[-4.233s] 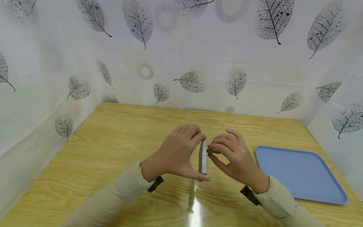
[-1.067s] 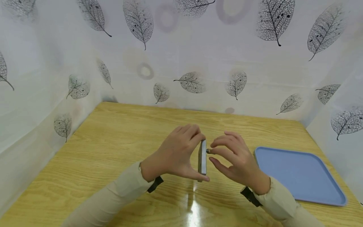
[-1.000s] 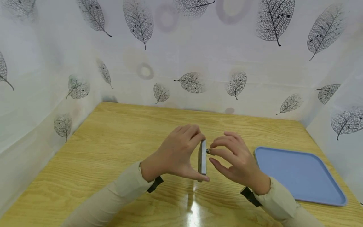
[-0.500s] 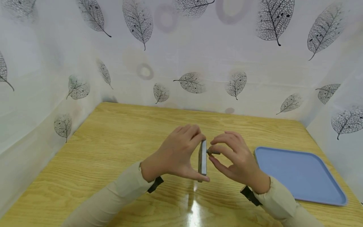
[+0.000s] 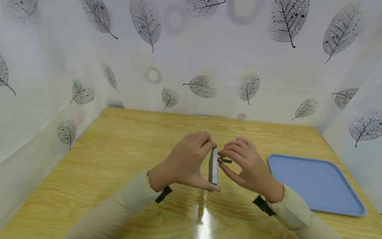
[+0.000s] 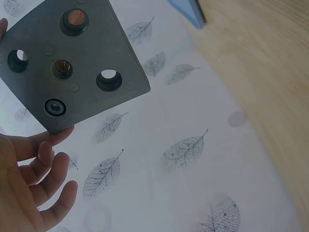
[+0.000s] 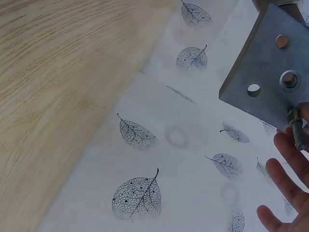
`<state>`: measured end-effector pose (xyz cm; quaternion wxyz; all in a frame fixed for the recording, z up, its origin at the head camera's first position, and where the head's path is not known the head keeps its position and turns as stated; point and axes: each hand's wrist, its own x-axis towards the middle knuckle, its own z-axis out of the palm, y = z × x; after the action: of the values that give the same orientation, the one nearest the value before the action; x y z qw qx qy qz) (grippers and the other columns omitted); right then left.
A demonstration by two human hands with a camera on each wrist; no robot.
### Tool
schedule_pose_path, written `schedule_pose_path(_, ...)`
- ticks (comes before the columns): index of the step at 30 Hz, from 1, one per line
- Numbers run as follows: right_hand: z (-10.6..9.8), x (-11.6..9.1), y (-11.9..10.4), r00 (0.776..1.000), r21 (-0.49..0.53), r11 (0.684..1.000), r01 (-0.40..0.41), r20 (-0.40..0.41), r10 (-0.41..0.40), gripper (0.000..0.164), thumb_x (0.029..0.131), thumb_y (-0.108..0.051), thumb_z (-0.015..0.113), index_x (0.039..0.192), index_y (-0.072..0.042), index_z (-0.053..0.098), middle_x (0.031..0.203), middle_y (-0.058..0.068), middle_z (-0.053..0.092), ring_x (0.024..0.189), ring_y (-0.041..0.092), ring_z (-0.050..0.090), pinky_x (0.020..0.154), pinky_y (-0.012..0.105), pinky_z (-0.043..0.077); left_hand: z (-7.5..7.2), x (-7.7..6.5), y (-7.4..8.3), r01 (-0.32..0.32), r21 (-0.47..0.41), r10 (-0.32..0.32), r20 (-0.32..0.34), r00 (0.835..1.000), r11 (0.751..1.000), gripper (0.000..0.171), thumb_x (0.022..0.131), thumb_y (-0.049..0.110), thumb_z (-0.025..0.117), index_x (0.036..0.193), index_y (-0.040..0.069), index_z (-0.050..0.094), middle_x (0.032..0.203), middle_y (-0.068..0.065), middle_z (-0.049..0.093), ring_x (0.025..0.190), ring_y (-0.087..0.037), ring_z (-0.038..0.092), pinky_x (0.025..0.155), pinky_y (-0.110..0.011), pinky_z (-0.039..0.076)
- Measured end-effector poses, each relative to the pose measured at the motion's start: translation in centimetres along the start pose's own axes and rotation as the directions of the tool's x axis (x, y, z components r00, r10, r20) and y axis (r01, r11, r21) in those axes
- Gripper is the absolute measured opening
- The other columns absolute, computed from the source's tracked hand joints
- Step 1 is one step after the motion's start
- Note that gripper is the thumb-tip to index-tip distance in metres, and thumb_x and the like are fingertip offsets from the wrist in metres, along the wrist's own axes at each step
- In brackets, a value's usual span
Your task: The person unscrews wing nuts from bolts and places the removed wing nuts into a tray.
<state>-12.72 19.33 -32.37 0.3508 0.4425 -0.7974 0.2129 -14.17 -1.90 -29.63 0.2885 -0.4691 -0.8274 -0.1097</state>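
Observation:
A square grey metal plate (image 5: 213,166) is held on edge above the table by my left hand (image 5: 186,157), thumb at its lower edge and fingers at its upper edge. The left wrist view shows its holes and a socket-head bolt (image 6: 55,107) sunk in one corner hole. On the other side the threaded bolt end (image 5: 227,161) sticks out toward my right hand (image 5: 247,166). A brass nut (image 7: 293,116) sits on that bolt, with my right thumb and index finger curled at it. My other right fingers are bent and hold nothing.
A blue tray (image 5: 316,186) lies on the right of the wood-grain table (image 5: 134,139). White sheeting (image 5: 179,49) with a leaf print stands behind and along both sides. Black straps with small cameras circle both wrists.
My right fingers have shifted around the nut, so more of the nut and bolt end shows than one second ago. My left hand and the plate stay nearly still.

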Motion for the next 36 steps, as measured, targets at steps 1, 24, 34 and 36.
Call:
schedule_pose_path(1,0.03,0.04,0.01,1.0,0.005,1.0,0.012,-0.013,-0.012,0.034,0.096,-0.035,0.05,0.094,-0.006,0.068,0.09,0.006,0.066,0.092,0.024,0.058,0.1,0.044,0.035,0.0,0.01,0.0,0.0,0.0,0.0,-0.001,1.0,1.0,0.086,0.048,0.085,0.063,0.099,0.015,0.06,0.09,0.003,0.047,0.076,-0.01,0.041,0.065,-0.025,0.037)
schedule_pose_path(24,-0.11,0.61,-0.19,0.983,0.031,0.991,0.129,-0.134,-0.124,0.027,0.095,-0.027,0.053,0.089,-0.006,0.069,0.092,0.009,0.063,0.089,0.025,0.058,0.092,0.047,0.038,0.06,0.16,-0.14,-0.005,-0.011,0.005,0.002,1.0,1.0,0.087,0.048,0.085,0.063,0.098,0.015,0.06,0.089,0.003,0.046,0.075,-0.01,0.041,0.066,-0.025,0.037)
schedule_pose_path(34,-0.37,0.07,-0.14,0.993,0.012,0.994,-0.106,0.055,0.105,0.042,0.099,-0.04,0.04,0.096,-0.008,0.067,0.104,0.008,0.061,0.099,0.025,0.053,0.094,0.048,0.035,0.02,0.1,0.01,-0.004,-0.036,0.004,0.005,1.0,0.999,0.086,0.047,0.083,0.066,0.098,0.014,0.06,0.089,0.003,0.047,0.076,-0.01,0.042,0.067,-0.025,0.038)
schedule_pose_path(36,-0.46,0.02,-0.21,0.987,0.011,0.991,-0.131,0.091,0.129,0.042,0.099,-0.041,0.04,0.096,-0.009,0.067,0.105,0.007,0.061,0.101,0.025,0.053,0.095,0.049,0.035,0.06,0.07,0.03,-0.005,-0.037,0.005,0.007,1.0,0.999,0.086,0.047,0.083,0.066,0.098,0.014,0.06,0.089,0.003,0.047,0.075,-0.01,0.042,0.066,-0.025,0.038)
